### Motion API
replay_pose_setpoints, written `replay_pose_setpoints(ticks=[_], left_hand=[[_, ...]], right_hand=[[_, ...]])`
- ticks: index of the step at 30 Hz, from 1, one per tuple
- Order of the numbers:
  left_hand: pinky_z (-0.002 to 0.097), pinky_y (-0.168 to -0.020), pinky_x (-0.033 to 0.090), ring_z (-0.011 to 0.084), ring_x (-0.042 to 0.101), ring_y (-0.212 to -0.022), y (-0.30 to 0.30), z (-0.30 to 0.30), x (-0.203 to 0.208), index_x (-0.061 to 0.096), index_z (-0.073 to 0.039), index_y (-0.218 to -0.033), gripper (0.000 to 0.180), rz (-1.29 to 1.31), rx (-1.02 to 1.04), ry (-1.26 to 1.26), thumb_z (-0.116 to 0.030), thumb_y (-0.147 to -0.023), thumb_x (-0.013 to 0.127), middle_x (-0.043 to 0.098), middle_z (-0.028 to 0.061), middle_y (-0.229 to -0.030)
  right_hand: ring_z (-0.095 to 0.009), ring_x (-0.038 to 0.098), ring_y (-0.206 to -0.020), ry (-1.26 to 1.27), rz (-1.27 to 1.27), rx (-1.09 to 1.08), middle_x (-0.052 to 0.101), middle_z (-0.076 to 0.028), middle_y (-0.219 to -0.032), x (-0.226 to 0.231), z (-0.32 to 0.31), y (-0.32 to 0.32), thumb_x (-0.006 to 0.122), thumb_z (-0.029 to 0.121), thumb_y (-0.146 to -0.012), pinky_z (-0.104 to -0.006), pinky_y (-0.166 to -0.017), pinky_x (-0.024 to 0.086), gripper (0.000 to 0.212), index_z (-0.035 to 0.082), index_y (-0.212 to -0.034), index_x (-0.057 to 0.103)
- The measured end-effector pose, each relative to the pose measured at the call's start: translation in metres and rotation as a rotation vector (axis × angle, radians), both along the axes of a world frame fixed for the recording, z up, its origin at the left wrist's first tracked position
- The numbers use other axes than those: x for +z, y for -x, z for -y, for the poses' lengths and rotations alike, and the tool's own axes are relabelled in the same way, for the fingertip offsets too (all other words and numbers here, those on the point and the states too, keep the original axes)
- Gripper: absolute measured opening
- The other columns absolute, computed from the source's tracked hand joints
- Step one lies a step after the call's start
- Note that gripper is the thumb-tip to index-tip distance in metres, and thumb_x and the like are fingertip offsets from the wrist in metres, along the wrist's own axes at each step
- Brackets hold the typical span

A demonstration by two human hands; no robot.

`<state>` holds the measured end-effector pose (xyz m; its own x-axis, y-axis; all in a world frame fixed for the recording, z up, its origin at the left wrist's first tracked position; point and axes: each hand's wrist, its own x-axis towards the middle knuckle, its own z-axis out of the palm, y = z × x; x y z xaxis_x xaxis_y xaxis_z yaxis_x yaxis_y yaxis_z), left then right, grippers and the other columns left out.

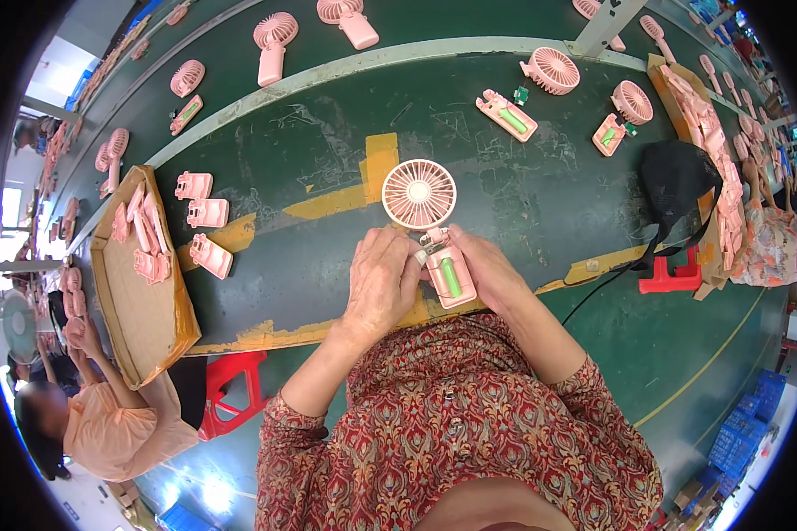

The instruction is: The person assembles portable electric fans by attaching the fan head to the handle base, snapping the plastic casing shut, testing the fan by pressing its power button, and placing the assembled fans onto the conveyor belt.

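Note:
In front of me at the table's near edge lies a pink handheld fan (420, 194), its round grille pointing away from me. Its handle is uncovered and shows a green battery (452, 277) with thin wires. My left hand (379, 273) grips the left side near the neck, fingers bent and thumb against the handle. On the opposite side, my right hand (485, 268) curls round the handle, its fingertips by the neck. Part of the fingers is hidden behind the handle. A small part at the neck between my hands is too small to make out.
Three pink handle shells (207, 212) lie left, beside a cardboard tray (142, 327) of pink parts. Opened fans with batteries (507, 117) sit far right, near a black bag (677, 181). Finished-looking fans (272, 62) stand beyond the metal rail. A co-worker (111, 425) sits at the left.

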<state>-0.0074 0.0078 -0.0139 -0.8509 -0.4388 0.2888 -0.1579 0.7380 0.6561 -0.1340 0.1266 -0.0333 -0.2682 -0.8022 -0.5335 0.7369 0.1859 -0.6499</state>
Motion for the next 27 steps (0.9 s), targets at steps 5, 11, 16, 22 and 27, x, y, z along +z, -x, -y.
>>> replay_pose_setpoints(ticks=[5, 11, 16, 22, 27], left_hand=[[0.0394, -0.07, 0.039, 0.0293, 0.05, -0.079, 0.0018, -0.0011, -0.0072, 0.056, -0.004, -0.082, 0.011, -0.04, 0.009, 0.019, -0.002, -0.073, 0.061, 0.054, 0.01, -0.084], [0.0392, -0.07, 0.039, 0.0287, 0.049, -0.08, 0.0047, -0.003, -0.0086, 0.056, -0.004, -0.082, 0.013, -0.035, 0.013, 0.05, -0.001, -0.07, 0.061, 0.054, 0.0098, -0.085], [0.0391, -0.071, 0.04, 0.0297, 0.05, -0.08, 0.0041, -0.0018, -0.0058, 0.055, -0.003, -0.083, 0.014, 0.0, -0.011, 0.104, 0.0, -0.071, 0.062, 0.055, 0.0109, -0.085], [0.0385, -0.07, 0.039, 0.0288, 0.05, -0.081, 0.0046, -0.0001, -0.0024, 0.056, -0.003, -0.083, 0.016, 0.016, -0.052, 0.164, 0.001, -0.068, 0.061, 0.054, 0.0097, -0.084], [0.0385, -0.07, 0.039, 0.0284, 0.051, -0.081, 0.0034, 0.0011, -0.0045, 0.056, -0.002, -0.084, 0.017, -0.002, -0.061, 0.171, 0.002, -0.068, 0.061, 0.054, 0.0095, -0.084]], right_hand=[[-0.019, 0.065, -0.087, -0.016, 0.006, 0.016, 0.064, -0.013, -0.097, 0.0017, -0.0016, 0.0012, 0.046, 0.031, -0.096, -0.0295, -0.072, 0.055, 0.037, -0.002, -0.112, 0.054], [-0.02, 0.065, -0.087, 0.001, 0.011, -0.006, 0.064, -0.014, -0.099, -0.0058, -0.0037, 0.0021, 0.048, 0.027, -0.095, -0.0286, -0.075, 0.054, 0.035, -0.004, -0.111, 0.054], [-0.018, 0.065, -0.087, 0.009, 0.001, 0.009, 0.064, -0.013, -0.099, -0.0004, -0.004, 0.0007, 0.047, 0.026, -0.096, -0.0276, -0.075, 0.053, 0.034, -0.004, -0.112, 0.054], [-0.016, 0.064, -0.086, 0.016, -0.041, 0.024, 0.064, -0.011, -0.097, -0.002, -0.005, -0.0011, 0.045, 0.026, -0.098, -0.026, -0.074, 0.052, 0.035, -0.004, -0.112, 0.054], [-0.015, 0.064, -0.085, 0.02, -0.06, 0.019, 0.064, -0.011, -0.097, -0.0012, -0.005, -0.0036, 0.045, 0.027, -0.098, -0.0258, -0.072, 0.052, 0.036, -0.004, -0.112, 0.054]])
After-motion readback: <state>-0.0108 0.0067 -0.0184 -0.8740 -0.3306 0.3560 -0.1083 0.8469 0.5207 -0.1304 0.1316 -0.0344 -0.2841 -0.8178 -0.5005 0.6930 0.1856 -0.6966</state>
